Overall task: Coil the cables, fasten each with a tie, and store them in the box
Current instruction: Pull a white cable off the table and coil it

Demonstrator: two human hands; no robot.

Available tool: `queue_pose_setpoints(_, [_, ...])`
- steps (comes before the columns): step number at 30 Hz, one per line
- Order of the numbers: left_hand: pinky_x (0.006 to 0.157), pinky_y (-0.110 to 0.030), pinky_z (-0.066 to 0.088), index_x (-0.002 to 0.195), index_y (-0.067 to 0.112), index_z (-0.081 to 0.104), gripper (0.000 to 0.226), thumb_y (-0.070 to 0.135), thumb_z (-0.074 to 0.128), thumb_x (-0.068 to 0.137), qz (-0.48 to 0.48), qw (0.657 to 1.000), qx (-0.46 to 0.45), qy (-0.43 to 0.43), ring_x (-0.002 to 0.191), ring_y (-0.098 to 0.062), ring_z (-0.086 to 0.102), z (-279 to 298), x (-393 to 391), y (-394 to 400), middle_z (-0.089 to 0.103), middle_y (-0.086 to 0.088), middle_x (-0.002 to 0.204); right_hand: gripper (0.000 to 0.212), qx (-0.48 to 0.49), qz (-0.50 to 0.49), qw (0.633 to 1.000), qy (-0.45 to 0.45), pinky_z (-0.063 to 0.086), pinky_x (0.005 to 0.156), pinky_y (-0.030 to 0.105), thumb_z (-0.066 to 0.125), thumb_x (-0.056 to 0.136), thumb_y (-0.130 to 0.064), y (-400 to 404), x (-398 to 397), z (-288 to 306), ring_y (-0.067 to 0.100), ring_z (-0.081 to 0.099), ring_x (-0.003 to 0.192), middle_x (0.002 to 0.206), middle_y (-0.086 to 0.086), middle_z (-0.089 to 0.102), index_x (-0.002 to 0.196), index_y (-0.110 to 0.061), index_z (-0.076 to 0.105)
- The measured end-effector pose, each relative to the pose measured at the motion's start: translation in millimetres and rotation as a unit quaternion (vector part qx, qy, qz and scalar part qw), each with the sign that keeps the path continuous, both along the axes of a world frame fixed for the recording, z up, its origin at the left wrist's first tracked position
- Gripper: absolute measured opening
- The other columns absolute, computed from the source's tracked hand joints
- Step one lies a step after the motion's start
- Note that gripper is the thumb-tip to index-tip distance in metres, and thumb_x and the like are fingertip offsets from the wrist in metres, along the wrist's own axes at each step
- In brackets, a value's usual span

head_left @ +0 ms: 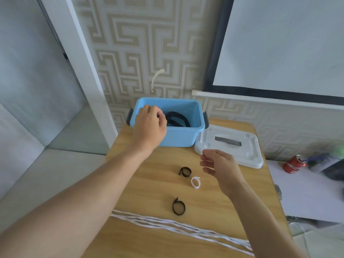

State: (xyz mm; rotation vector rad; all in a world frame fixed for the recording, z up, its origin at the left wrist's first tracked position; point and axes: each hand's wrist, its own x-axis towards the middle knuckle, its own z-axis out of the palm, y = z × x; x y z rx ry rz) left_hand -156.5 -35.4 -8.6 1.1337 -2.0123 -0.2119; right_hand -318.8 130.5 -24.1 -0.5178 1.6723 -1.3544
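A blue box (186, 131) stands open at the far edge of the wooden table (145, 183). A coiled black cable (178, 119) lies inside it. My left hand (149, 125) reaches over the box's left rim, fingers curled down onto the near end of that cable and seeming to pinch it. My right hand (221, 166) hovers above the table in front of the lid, fingers relaxed and holding nothing. A long white cable (186, 228) lies stretched in several strands across the near table. Two black ties (185, 171) (178, 206) and a white tie (195, 182) lie looped between.
The box's white lid (247, 155) lies on the table right of the box. A red can (295, 164) and blurred clutter sit on a white surface beyond the table's right edge. A patterned wall rises directly behind the box.
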Motion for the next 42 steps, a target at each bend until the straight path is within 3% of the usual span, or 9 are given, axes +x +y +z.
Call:
queue_pose_setpoints(3, [0.059, -0.029, 0.04, 0.076, 0.009, 0.056, 0.021, 0.014, 0.053, 0.097, -0.117, 0.986, 0.1, 0.065, 0.064, -0.016, 0.049, -25, 20, 65, 0.055, 0.001, 0.069, 0.013, 0.026, 0.036, 0.997, 0.06, 0.053, 0.075, 0.034, 0.061, 0.097, -0.013, 17, 4, -5, 0.017, 0.067, 0.078, 0.089, 0.007, 0.072, 0.098, -0.006, 0.072])
queue_pose_setpoints(8, [0.079, -0.031, 0.055, 0.095, 0.023, 0.07, 0.01, 0.031, 0.069, 0.09, -0.196, 0.877, 0.394, -0.191, 0.085, -0.012, 0.065, -60, 70, 113, 0.068, 0.009, 0.089, 0.015, 0.125, 0.208, 0.936, 0.256, 0.053, 0.072, 0.029, 0.065, 0.095, -0.033, 50, 21, -23, 0.01, 0.065, 0.072, 0.081, -0.007, 0.074, 0.091, -0.02, 0.073])
queue_pose_setpoints(12, [0.086, -0.033, 0.054, 0.114, 0.03, 0.068, 0.024, 0.03, 0.069, 0.089, -0.16, 0.87, 0.356, -0.3, 0.091, -0.014, 0.064, -67, 105, 117, 0.065, 0.012, 0.097, 0.017, 0.16, 0.368, 0.825, 0.397, 0.043, 0.065, 0.01, 0.071, 0.088, -0.035, 79, 44, -37, -0.001, 0.06, 0.081, 0.091, -0.018, 0.066, 0.102, -0.026, 0.071])
queue_pose_setpoints(14, [0.086, -0.035, 0.052, 0.119, 0.033, 0.063, 0.031, 0.029, 0.071, 0.089, -0.155, 0.871, 0.342, -0.317, 0.091, -0.016, 0.062, -68, 118, 120, 0.062, 0.01, 0.097, 0.017, 0.141, 0.367, 0.823, 0.41, 0.042, 0.062, 0.008, 0.073, 0.088, -0.03, 89, 55, -41, -0.001, 0.056, 0.076, 0.087, -0.014, 0.064, 0.102, -0.022, 0.069])
queue_pose_setpoints(19, [0.083, -0.034, 0.051, 0.107, 0.029, 0.063, 0.016, 0.028, 0.069, 0.092, -0.138, 0.877, 0.316, -0.334, 0.091, -0.017, 0.061, -68, 145, 124, 0.061, 0.009, 0.097, 0.013, 0.145, 0.354, 0.786, 0.485, 0.048, 0.088, 0.033, 0.059, 0.098, -0.027, 101, 73, -53, 0.018, 0.057, 0.101, 0.099, -0.006, 0.063, 0.101, -0.018, 0.068])
queue_pose_setpoints(23, [0.083, -0.034, 0.046, 0.102, 0.023, 0.066, 0.009, 0.028, 0.06, 0.098, -0.103, 0.878, 0.301, -0.357, 0.098, -0.022, 0.06, -69, 158, 125, 0.064, 0.003, 0.107, 0.013, 0.164, 0.374, 0.722, 0.558, 0.043, 0.091, 0.034, 0.044, 0.106, -0.026, 107, 79, -60, 0.022, 0.047, 0.109, 0.108, -0.002, 0.048, 0.113, -0.02, 0.053])
queue_pose_setpoints(30, [0.092, -0.04, 0.038, 0.099, 0.02, 0.06, 0.013, 0.029, 0.05, 0.101, -0.052, 0.89, 0.271, -0.363, 0.109, -0.025, 0.05, -68, 183, 123, 0.056, -0.002, 0.108, 0.011, 0.052, 0.173, 0.873, 0.454, 0.039, 0.055, 0.031, 0.038, 0.106, -0.015, 111, 78, -21, 0.014, 0.056, 0.07, 0.086, 0.0, 0.063, 0.101, -0.013, 0.047])
queue_pose_setpoints(35, [0.078, -0.04, 0.043, 0.1, 0.011, 0.06, 0.022, 0.024, 0.043, 0.105, 0.106, 0.934, 0.239, -0.243, 0.097, -0.037, 0.061, -69, 226, 107, 0.065, -0.014, 0.102, 0.009, -0.02, 0.045, 0.876, 0.479, 0.035, 0.055, 0.032, 0.042, 0.107, -0.018, 115, 48, 21, 0.016, 0.055, 0.068, 0.076, 0.004, 0.061, 0.101, -0.014, 0.047])
queue_pose_setpoints(42, [0.066, -0.038, 0.038, 0.078, 0.01, 0.049, 0.031, 0.026, 0.046, 0.105, 0.17, 0.935, 0.262, -0.165, 0.084, -0.039, 0.06, -63, 291, 90, 0.057, -0.012, 0.082, 0.011, 0.064, -0.008, 0.88, 0.47, 0.034, 0.069, 0.036, 0.046, 0.105, -0.016, 127, -9, 14, 0.033, 0.056, 0.082, 0.073, 0.004, 0.065, 0.102, -0.008, 0.053])
